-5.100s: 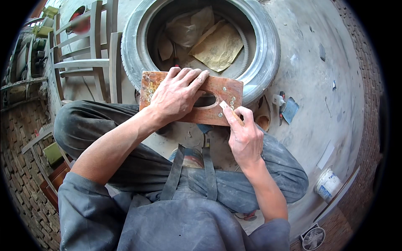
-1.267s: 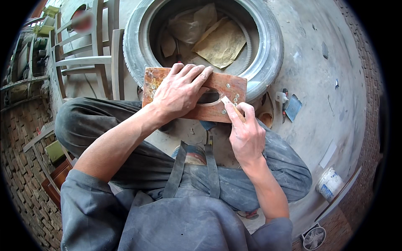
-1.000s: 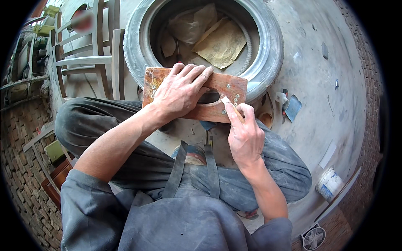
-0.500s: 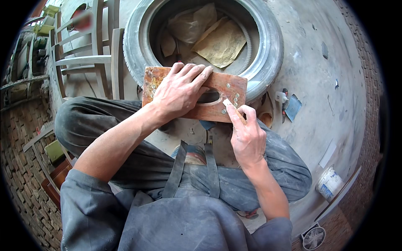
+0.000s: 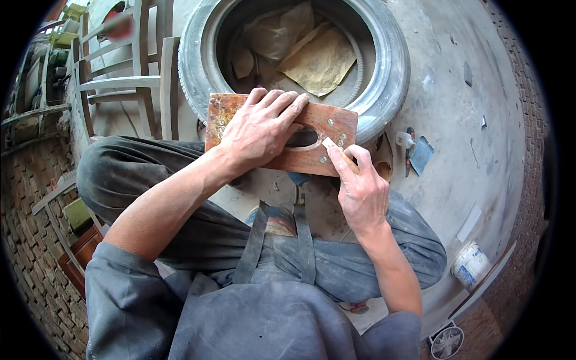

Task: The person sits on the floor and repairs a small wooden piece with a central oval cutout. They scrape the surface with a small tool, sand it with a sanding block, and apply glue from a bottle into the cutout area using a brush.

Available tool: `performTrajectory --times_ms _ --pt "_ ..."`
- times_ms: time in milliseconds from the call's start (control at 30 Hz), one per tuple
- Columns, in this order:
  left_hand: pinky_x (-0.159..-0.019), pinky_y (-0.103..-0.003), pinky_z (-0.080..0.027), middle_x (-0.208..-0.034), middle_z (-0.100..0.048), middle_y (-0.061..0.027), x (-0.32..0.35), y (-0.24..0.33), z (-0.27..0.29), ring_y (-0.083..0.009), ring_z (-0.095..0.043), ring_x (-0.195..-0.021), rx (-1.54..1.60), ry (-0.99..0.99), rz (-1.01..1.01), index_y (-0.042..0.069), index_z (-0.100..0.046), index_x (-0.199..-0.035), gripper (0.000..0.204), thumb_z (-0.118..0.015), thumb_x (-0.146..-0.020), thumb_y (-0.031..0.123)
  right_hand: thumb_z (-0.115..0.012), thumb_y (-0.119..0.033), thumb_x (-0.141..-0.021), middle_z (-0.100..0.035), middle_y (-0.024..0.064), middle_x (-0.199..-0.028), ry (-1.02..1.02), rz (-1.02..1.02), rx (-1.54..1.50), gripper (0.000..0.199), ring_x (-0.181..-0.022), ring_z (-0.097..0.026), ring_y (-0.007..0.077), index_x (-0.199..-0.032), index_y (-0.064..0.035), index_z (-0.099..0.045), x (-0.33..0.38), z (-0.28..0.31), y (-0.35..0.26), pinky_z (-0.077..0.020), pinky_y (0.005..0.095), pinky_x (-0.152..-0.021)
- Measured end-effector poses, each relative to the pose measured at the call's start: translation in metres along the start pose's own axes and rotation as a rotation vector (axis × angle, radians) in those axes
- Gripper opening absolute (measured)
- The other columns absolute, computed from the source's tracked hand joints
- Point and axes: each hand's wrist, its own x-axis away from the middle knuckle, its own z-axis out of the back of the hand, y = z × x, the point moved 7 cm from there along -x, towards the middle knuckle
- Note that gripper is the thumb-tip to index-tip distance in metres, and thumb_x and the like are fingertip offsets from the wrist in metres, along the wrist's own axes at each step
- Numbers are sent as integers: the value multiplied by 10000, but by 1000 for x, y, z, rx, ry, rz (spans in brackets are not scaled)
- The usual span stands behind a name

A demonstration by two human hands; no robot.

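A reddish-brown wooden board [image 5: 318,117] with an oval slot and several round metal screw heads is tilted over my lap, near the edge of a grey tire [image 5: 393,66]. My left hand [image 5: 255,132] is closed on it, fingers bent over its far edge and thumb by the slot. Between the thumb and fingers of my right hand [image 5: 365,195] is a small putty knife [image 5: 348,161] with a wooden handle. Its short, pale blade meets the board beside the slot's right end, close to the screw heads. My palm hides part of the handle.
Brown paper [image 5: 321,63] and a clear plastic bag [image 5: 279,36] lie inside the tire. Wooden chair frames [image 5: 129,82] stand at the left. To the right are a blue-grey sheet [image 5: 422,156], a red-and-black tool [image 5: 409,153] and a white bucket [image 5: 471,264].
My right hand has shifted rightward with the putty knife, its blade sliding toward the screw heads. The board has moved slightly right, with my left hand still gripping it.
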Motion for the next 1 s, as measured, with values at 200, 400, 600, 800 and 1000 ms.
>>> performTrajectory --times_ms 200,400,600,800,1000 --pt "-1115 -445 -443 -1386 -657 -148 1 0 -1 -307 -625 -1265 -4 0 -7 16 -571 -1498 597 -740 -969 236 -704 68 -811 -613 43 -1175 8 1 -6 694 -872 -722 252 -1447 -208 -715 3 1 1 -624 416 -701" --pt "-1113 -445 -443 -1386 -658 -149 3 -1 -1 -307 -625 -1264 -8 -18 8 14 -569 -1501 602 -741 -969 234 -708 77 -856 -644 53 -1152 21 -22 -35 591 -861 -737 292 -1372 -206 -754 1 2 0 -605 438 -679" --pt "-1116 -447 -441 -1391 -654 -150 0 1 0 -306 -624 -1268 -4 -16 0 13 -567 -1503 606 -745 -966 232 -704 78 -856 -647 54 -1150 33 -28 -34 598 -869 -739 291 -1381 -205 -749 -7 1 0 -604 439 -681" --pt "-1121 -448 -439 -1397 -651 -152 2 0 -1 -308 -622 -1274 -7 -16 3 16 -567 -1505 607 -747 -966 227 -709 56 -813 -623 39 -1167 12 -7 -11 651 -884 -732 245 -1410 -201 -739 2 1 1 -632 403 -710" --pt "-1118 -449 -442 -1398 -651 -151 3 1 -1 -309 -622 -1273 -5 -7 -4 19 -570 -1504 601 -746 -967 223 -701 62 -811 -623 42 -1168 19 -5 -11 650 -880 -729 244 -1406 -195 -739 5 0 0 -632 401 -712"
